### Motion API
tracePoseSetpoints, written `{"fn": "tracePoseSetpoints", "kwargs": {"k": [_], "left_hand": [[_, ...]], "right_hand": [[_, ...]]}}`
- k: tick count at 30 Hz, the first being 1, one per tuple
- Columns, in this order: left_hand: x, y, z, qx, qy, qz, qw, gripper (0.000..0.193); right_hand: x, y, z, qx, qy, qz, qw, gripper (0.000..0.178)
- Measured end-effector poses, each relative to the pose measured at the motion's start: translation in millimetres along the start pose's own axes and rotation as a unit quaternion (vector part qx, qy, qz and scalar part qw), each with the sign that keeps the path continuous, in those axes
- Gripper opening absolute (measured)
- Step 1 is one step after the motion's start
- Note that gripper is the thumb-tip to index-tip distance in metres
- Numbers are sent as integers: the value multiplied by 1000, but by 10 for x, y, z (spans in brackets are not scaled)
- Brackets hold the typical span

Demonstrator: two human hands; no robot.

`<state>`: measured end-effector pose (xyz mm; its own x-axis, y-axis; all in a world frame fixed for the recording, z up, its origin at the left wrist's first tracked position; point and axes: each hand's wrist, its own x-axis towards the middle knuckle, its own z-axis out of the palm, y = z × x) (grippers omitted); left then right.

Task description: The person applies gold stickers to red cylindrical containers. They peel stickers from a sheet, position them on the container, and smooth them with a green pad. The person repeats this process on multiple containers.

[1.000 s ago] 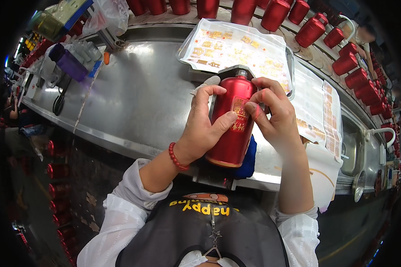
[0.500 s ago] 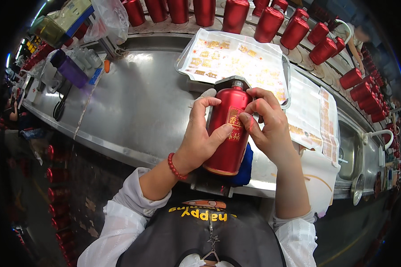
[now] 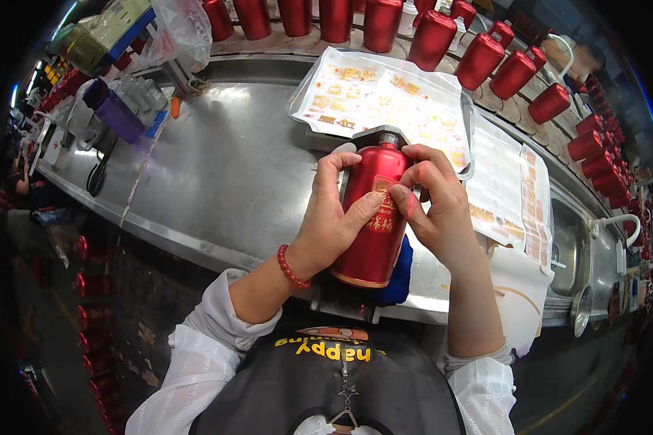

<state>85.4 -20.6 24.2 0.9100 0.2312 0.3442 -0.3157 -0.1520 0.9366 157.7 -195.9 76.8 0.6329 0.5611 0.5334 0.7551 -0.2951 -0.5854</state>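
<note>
A glossy red bottle [image 3: 363,250] with a short clear neck lies tilted in front of me, its neck pointing away. Its upper end rests in a dark angular holder [image 3: 370,134]. My left hand [image 3: 326,214] wraps the bottle's left side, the thumb pressing on the gold-and-red label [image 3: 384,196]. On the right side, my right hand [image 3: 435,192] has bent fingers against the shoulder, with thumb and forefinger pinched at the label's right edge. Whether a film lies between those fingertips, I cannot tell. A blue cloth [image 3: 400,272] shows beneath the bottle.
Beyond the bottle, a metal tray [image 3: 292,109] holds a white sheet of gold decals [image 3: 384,90]. More decal sheets [image 3: 500,203] lie to the right, before a sink [image 3: 566,254]. Red bottles [image 3: 432,40] line a curved conveyor behind. A purple bottle [image 3: 116,112] stands left on the steel bench [image 3: 218,159].
My left thumb has slid up and right, onto the label. The held bottle has shifted slightly. Bottles on the conveyor stand in changed positions. My right hand is nearly still.
</note>
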Motion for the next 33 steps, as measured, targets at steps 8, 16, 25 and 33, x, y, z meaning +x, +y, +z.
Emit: {"fn": "tracePoseSetpoints", "kwargs": {"k": [8,16,25,33], "left_hand": [[144,-62,30,-26,4,-7,1000,55],[158,-112,27,-50,1,0,999,56],[213,-88,-12,-10,-34,-3,999,59],[244,-56,-10,-34,-35,-21,999,59]], "right_hand": [[-101,-45,7,18,75,75,994,17],[-491,-221,44,-71,0,29,997,46],[-543,-174,21,-69,-11,25,997,47],[-462,-108,-50,-66,35,20,997,52]]}}
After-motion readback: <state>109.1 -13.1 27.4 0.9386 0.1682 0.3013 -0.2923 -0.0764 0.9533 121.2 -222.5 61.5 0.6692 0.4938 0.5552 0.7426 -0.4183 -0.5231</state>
